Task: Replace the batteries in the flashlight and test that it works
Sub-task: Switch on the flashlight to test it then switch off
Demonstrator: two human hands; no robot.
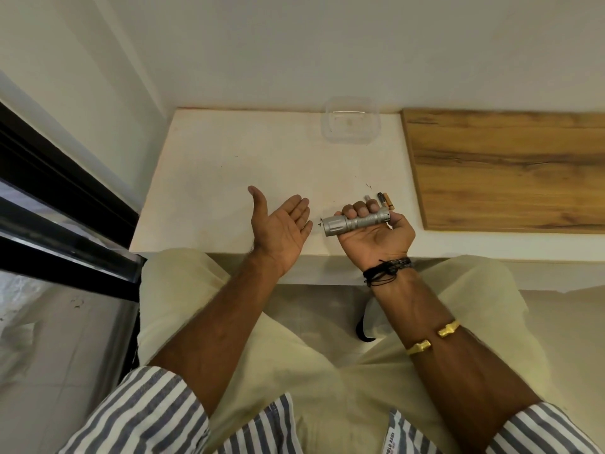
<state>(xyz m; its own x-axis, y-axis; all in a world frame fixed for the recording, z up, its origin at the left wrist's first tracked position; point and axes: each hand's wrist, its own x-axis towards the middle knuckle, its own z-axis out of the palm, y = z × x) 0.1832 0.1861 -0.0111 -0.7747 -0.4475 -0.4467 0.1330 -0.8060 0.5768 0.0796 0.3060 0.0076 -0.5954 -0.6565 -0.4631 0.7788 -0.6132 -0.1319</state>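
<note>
A silver metal flashlight (355,221) lies across the palm of my right hand (373,235), with the fingers curled over its barrel. Its wider head points left, toward my left hand (281,229). That hand is held palm up, fingers spread and empty, just left of the flashlight head and above the front of the white table (229,178). Behind my right fingers, a few small batteries (383,200) lie side by side on the table, partly hidden by the hand.
A clear plastic container (352,121) stands at the back of the table against the wall. A wooden board (507,168) covers the right part of the surface. A dark window frame (65,204) runs along the left. My knees are under the table edge.
</note>
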